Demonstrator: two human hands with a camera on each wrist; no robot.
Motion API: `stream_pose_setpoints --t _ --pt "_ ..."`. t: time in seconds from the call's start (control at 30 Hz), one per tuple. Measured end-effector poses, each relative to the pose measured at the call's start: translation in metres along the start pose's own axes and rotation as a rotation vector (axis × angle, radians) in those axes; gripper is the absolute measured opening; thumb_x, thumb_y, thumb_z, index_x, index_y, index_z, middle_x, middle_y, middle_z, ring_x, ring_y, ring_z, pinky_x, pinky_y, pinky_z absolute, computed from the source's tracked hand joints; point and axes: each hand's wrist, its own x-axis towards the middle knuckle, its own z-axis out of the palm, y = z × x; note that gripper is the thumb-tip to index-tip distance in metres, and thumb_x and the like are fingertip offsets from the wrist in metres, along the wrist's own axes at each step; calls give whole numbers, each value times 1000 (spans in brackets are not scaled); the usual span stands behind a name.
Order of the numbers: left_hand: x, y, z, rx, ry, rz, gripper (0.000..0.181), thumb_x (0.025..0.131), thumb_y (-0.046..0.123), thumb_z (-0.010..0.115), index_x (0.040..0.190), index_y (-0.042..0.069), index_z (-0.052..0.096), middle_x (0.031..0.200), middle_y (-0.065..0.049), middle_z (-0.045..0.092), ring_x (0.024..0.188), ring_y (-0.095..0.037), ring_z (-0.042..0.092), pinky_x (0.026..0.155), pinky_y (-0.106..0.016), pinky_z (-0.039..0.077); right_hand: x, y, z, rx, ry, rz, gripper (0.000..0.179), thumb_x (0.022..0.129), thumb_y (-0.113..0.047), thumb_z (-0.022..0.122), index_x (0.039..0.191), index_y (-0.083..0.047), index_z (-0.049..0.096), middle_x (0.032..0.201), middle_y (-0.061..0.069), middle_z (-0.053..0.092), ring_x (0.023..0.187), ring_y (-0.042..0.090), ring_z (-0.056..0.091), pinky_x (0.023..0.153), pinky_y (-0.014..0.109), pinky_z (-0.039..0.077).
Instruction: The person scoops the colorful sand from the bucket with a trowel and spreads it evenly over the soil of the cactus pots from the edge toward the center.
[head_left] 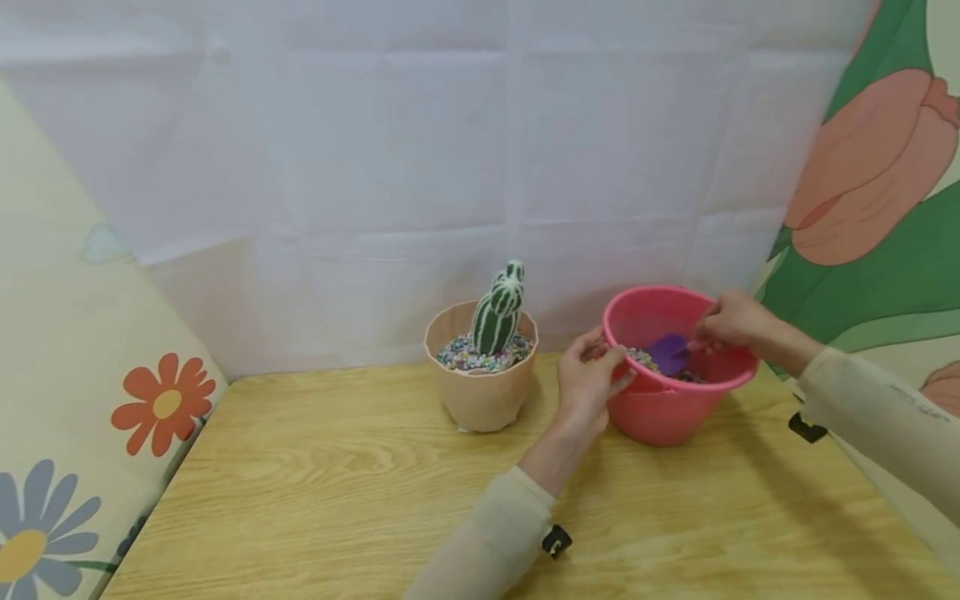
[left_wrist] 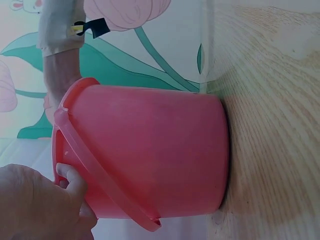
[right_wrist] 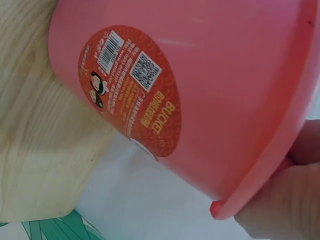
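Note:
A pink bucket (head_left: 667, 417) stands on the table, with colourful pebbles (head_left: 643, 360) inside. My left hand (head_left: 588, 379) grips its near left rim, thumb and fingers on either side of the wall. The bucket's handle (left_wrist: 107, 182) hangs down its side in the left wrist view. Reaching over the far right rim, my right hand (head_left: 727, 322) holds a small shovel with a purple blade (head_left: 670, 353), which lies against the pebbles. In the right wrist view the bucket wall hides the shovel and most of that hand (right_wrist: 285, 200).
Left of the bucket is a peach flowerpot (head_left: 480, 400) holding a green-and-white striped cactus (head_left: 497, 317) in coloured pebbles. Behind the wooden table (head_left: 322, 483) hangs a white cloth (head_left: 375, 167). Flower-printed panels (head_left: 885, 208) flank both sides.

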Motion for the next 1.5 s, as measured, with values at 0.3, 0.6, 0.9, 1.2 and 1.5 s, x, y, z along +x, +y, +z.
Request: stream_pose_setpoints --t 0.3,0.6,0.9,1.2,1.5 --pt "0 -2 0 5 -2 -10 46 85 -12 71 128 2 66 108 -16 60 88 -25 68 75 -38 63 -8 -3 6 44 49 -4 22 92 4 63 103 22 68 83 21 73 65 19 70 56 27 59" --pt "1 -1 -2 -7 -5 0 45 84 -13 71 126 2 67 106 -15 59 87 -23 67 75 -39 63 -19 -25 13 -9 18 -66 28 98 -5 63 112 18 68 93 20 75 78 27 73 68 35 63" --pt "3 -1 -5 -14 1 -3 46 84 -12 73 128 2 66 107 -15 59 85 -22 67 75 -39 63 -40 -39 12 -104 -15 -155 22 96 -13 70 106 5 77 91 13 76 70 22 66 58 33 58" --pt "8 0 -8 -8 -13 3 47 84 -12 71 129 0 65 105 -13 58 83 -19 65 75 -38 63 -55 -32 -14 24 -130 -100 33 97 -25 72 118 0 74 98 14 74 71 17 58 65 34 55" --pt "10 0 -7 -21 -17 2 43 88 -11 70 129 1 64 103 -13 58 79 -19 64 69 -33 62 -56 -9 -25 344 -189 37 56 100 -18 67 142 15 47 117 17 71 82 15 71 59 22 51"
